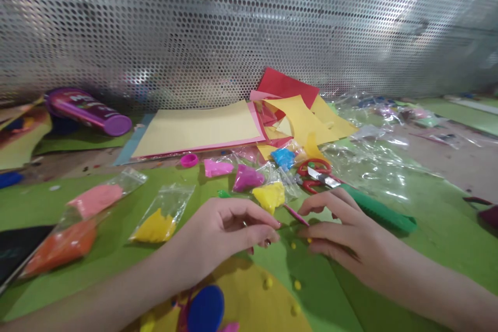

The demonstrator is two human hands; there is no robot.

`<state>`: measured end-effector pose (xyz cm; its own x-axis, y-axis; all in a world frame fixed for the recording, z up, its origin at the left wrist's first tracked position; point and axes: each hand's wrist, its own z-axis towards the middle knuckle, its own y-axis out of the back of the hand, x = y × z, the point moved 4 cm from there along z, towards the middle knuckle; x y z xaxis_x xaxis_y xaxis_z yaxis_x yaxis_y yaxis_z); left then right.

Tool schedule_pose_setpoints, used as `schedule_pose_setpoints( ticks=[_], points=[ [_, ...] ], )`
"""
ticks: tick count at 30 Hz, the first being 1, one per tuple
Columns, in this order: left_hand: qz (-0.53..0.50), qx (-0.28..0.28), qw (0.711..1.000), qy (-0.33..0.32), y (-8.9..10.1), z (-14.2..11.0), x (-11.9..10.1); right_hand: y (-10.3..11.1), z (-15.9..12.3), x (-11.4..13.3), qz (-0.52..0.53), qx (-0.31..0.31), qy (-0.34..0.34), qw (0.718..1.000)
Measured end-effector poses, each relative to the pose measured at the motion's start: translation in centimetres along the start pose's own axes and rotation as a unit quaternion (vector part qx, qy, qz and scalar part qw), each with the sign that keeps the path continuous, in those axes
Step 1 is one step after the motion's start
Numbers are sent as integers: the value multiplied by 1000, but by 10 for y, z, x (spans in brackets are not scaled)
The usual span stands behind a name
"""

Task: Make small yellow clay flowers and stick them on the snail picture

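- Your left hand (233,228) reaches in over the green paper (128,290), with the tips of thumb and forefinger close together; you cannot tell here whether anything is pinched between them
- Your right hand (346,228) comes in from the other side, fingers bent and a little spread, fingertips facing those of your left hand across a narrow gap
- The pink stick (295,215) lies slantwise at your right fingertips, its near end meeting them; whether you pinch it or only touch it, you cannot tell
- Small yellow dots (297,285) sit below and between your hands, some on the green paper, others on the yellow sheet (252,295)
- On that yellow sheet, partly below your left wrist, is a blue disc (206,308)
- Just beyond your hands is the yellow clay (269,196), with the purple clay (248,178) and blue clay (284,157) near it
- The red-handled scissors (311,185) lie beyond your right hand, next to a long green object (379,210)
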<state>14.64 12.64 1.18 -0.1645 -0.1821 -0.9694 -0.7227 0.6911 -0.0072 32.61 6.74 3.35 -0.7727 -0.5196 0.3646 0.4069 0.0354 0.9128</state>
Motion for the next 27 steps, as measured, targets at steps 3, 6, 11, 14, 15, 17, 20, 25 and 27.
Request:
schedule_pose_setpoints(
  ticks=[3,6,11,14,15,17,20,25,27],
  points=[
    [1,-11,1000,-1,1,1,-1,1,-1,-1,-7,-7,-3,1000],
    [1,-21,1000,11,0,0,-5,1,-1,-1,4,2,-7,1000],
    [-5,-19,1000,15,-1,-2,-4,1,0,0,-1,28,-12,1000],
    [-2,-6,1000,12,-1,0,0,0,1,0,-26,55,-2,998],
    [-1,-3,1000,10,0,1,2,0,1,0,-31,60,0,998],
    [-1,-1,1000,6,0,2,3,1,1,-1,-33,58,-1,998],
    [-5,-2,1000,2,1,2,1,3,1,-1,-14,42,0,999],
    [-5,0,999,36,0,-1,-5,8,2,0,-4,1,7,1000],
    [0,-6,999,39,0,-1,-7,7,2,0,-3,16,4,1000]
  ],
)
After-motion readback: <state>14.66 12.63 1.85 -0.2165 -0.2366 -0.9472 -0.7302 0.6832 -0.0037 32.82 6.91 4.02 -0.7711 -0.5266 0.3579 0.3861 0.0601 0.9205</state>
